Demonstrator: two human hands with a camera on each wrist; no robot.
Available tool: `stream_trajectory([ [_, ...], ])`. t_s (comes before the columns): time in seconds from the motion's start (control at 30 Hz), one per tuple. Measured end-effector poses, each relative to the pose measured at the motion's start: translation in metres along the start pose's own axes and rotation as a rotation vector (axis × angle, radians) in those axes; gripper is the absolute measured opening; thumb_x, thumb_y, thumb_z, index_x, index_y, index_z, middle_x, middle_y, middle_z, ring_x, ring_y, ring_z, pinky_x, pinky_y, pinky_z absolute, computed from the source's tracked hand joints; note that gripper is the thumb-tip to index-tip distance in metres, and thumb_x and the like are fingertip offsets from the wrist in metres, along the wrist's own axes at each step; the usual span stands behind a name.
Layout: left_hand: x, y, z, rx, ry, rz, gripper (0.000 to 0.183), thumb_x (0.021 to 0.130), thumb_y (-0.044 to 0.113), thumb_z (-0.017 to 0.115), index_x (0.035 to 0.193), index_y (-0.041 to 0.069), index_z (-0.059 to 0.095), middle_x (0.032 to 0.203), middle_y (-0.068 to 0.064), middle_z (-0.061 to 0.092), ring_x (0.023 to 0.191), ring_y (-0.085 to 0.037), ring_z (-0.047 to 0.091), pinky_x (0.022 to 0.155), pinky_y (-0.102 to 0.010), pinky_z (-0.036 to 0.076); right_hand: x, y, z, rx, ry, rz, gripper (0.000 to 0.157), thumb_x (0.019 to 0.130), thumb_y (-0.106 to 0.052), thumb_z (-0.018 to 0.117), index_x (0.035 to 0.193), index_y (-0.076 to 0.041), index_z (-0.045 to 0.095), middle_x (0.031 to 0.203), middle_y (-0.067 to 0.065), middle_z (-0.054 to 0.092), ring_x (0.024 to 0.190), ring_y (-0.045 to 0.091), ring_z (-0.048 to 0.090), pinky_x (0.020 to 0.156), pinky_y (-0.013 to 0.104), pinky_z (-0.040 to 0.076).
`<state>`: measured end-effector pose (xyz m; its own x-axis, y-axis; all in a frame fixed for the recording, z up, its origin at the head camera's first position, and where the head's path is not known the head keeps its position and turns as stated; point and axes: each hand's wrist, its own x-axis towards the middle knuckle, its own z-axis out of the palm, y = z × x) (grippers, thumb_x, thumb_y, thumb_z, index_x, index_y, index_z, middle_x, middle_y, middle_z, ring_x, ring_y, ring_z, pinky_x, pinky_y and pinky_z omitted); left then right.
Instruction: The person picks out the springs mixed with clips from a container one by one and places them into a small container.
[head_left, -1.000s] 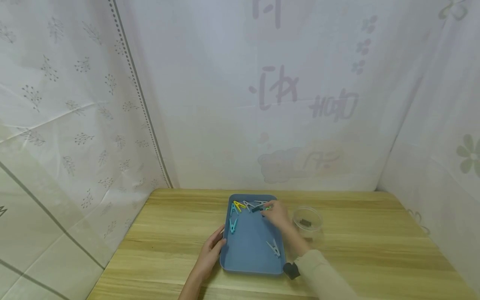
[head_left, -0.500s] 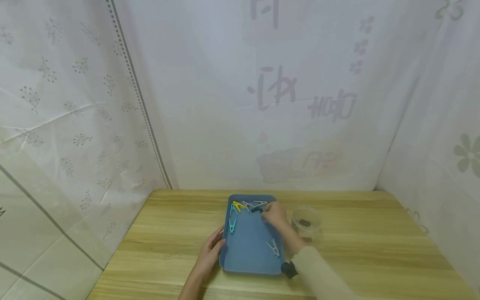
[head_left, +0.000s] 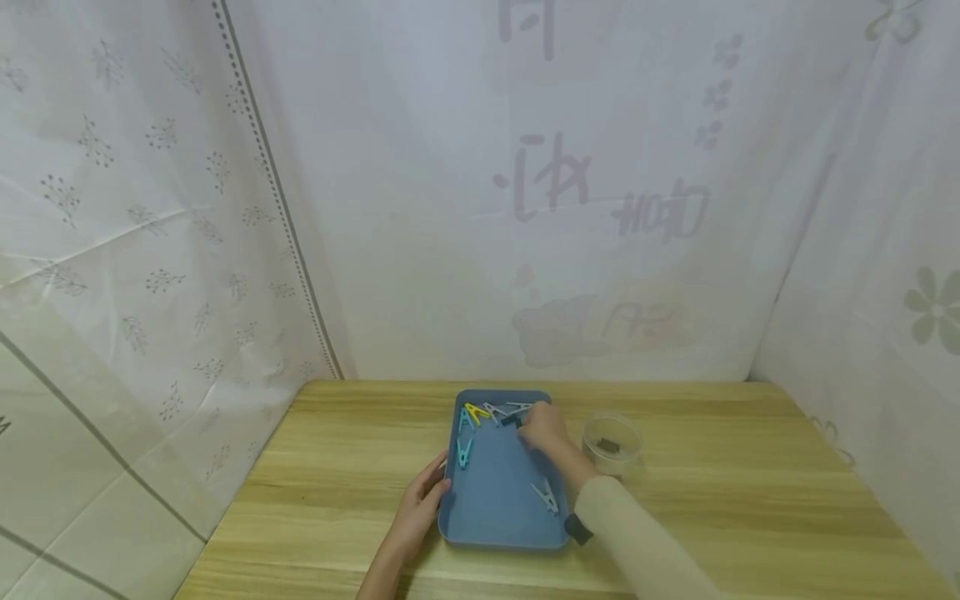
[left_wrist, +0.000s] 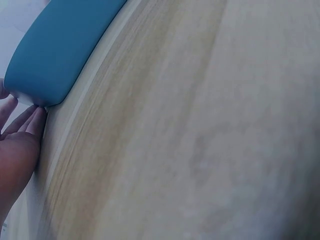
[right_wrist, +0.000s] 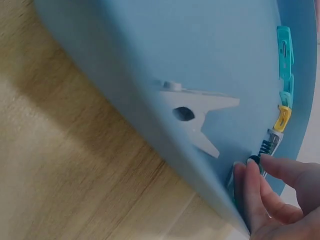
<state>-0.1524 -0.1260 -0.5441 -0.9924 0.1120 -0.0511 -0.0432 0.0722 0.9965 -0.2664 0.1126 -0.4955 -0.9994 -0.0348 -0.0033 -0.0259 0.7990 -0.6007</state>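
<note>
My left hand (head_left: 417, 506) grips the left side of the blue tray (head_left: 501, 508), thumb at the rim and fingers against the outer wall. Over the tray's back right corner, my right hand (head_left: 543, 428) has its fingertips low. In the right wrist view its thumb and fingers pinch a small black piece (right_wrist: 255, 159), mostly hidden by the fingertips. A dark ribbed piece (right_wrist: 265, 147) lies beside it. Along the back and left sides are a yellow clothespin (head_left: 476, 413), grey clothespins (head_left: 493, 412) and teal clothespins (head_left: 464, 453). Another grey clothespin (head_left: 546, 497) lies near the right wall.
A clear round tub (head_left: 612, 433) with dark pieces (head_left: 608, 446) inside stands right of the tray, close to my right forearm. The wooden table (head_left: 322, 500) meets a patterned cloth backdrop (head_left: 420, 317) at its back edge.
My right hand has turned over slightly and its fingers have dipped down in the corner, hiding a green bit seen earlier. My left hand and the tray stay where they were.
</note>
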Motion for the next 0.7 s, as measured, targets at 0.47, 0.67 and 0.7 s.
stream_trajectory([
  [0.47,0.000,0.000,0.000,0.000,0.008,-0.005,0.053,0.111,0.012,0.051,0.162,0.001,0.038,0.161,-0.035,0.040,0.149,-0.053,0.039,0.118,-0.065,0.040,0.000,-0.010,0.007,-0.147,-0.005,0.036,0.031,0.083,-0.019,0.090,0.073,-0.003,0.066,0.062,0.002,0.054,0.055,0.014,0.050,0.048,0.024,0.042],
  [0.67,0.000,0.001,0.001,0.005,0.009,0.000,0.053,0.111,0.013,0.051,0.161,0.001,0.038,0.161,-0.034,0.040,0.149,-0.052,0.039,0.119,-0.064,0.039,0.002,-0.010,0.009,-0.149,0.003,0.076,0.028,0.088,-0.016,0.085,0.096,0.007,0.071,0.071,0.007,0.060,0.060,0.017,0.056,0.049,0.025,0.044],
  [0.7,0.000,0.001,0.001,0.005,0.009,0.004,0.053,0.111,0.012,0.051,0.161,0.000,0.038,0.161,-0.035,0.040,0.149,-0.053,0.039,0.119,-0.064,0.040,0.002,-0.010,0.009,-0.144,0.004,0.079,0.028,0.088,-0.014,0.084,0.098,0.008,0.071,0.072,0.007,0.060,0.060,0.018,0.057,0.049,0.026,0.044],
])
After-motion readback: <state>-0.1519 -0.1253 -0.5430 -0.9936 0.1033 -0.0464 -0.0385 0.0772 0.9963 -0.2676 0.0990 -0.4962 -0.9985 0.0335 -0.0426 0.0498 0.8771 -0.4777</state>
